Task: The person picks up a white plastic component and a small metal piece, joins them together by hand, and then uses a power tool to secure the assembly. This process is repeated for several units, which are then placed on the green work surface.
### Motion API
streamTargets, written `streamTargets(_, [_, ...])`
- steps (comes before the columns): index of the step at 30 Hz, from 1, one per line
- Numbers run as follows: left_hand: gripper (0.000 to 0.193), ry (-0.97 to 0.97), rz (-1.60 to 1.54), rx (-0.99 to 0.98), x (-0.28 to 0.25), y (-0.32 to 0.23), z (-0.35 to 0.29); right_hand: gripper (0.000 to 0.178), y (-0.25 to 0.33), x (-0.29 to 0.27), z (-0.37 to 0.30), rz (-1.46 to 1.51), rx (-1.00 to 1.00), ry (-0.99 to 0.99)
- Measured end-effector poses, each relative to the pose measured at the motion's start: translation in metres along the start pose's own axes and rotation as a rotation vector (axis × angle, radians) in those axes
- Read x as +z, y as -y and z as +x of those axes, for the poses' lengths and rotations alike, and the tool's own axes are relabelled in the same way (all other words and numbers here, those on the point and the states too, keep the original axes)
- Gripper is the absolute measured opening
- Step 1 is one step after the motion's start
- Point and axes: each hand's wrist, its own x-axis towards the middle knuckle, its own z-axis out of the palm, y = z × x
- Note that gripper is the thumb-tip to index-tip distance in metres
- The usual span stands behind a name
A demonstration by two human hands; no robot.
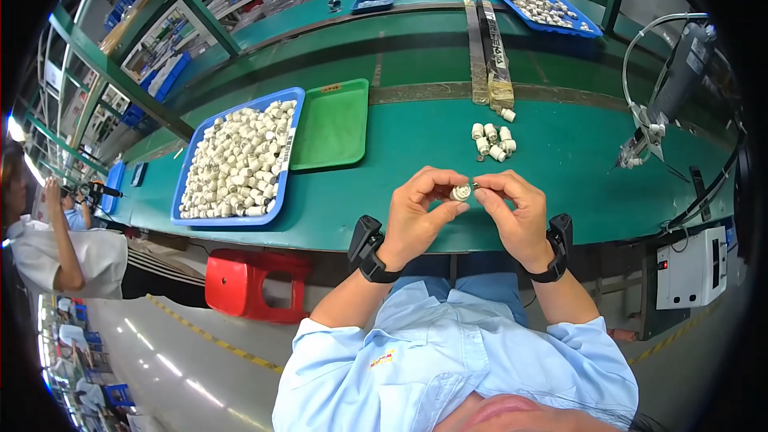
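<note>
Light-blue shirt [440, 356] is noted nearest. Above the bench [416, 136], a white fitting [460, 193] is pinched by the left hand [418, 210], a small dark part [474, 186] apparently by the right hand [516, 212], fingers nearly closed. Two-handed work is judged underway; steady alignment seems required. Loose fittings [494, 144] are grouped beyond, possibly obstructing forward reach.

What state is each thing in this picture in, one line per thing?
White piece: held in the left hand
Small part: pinched by the right hand, details too small to see
Near blue tray: heaped with white pieces
Green tray: lying flat beside the near blue tray
Big far blue tray: holding many white pieces
Loose white pieces: bunched together
Grey tool: tilted, tip down
White box: on or off, cannot tell
</note>
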Motion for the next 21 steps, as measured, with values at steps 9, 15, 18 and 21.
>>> streamTargets(9, [0.036,-0.024,-0.156,0.001,0.014,0.0,-0.005,0.015,0.004,-0.001,0.003,-0.165,-0.25,-0.05])
streamTargets(15, [0.036,-0.054,-0.227,-0.156,0.022,-0.009,-0.013,0.014,0.008,-0.006,0.0,-0.171,-0.224,-0.031])
streamTargets(18, [0.037,-0.048,-0.275,-0.244,0.022,-0.014,-0.014,0.014,0.006,-0.011,-0.001,-0.216,-0.2,-0.019])
streamTargets(21, [0.039,-0.046,-0.286,-0.258,0.024,-0.012,-0.013,0.009,0.005,-0.014,-0.001,-0.204,-0.172,-0.004])
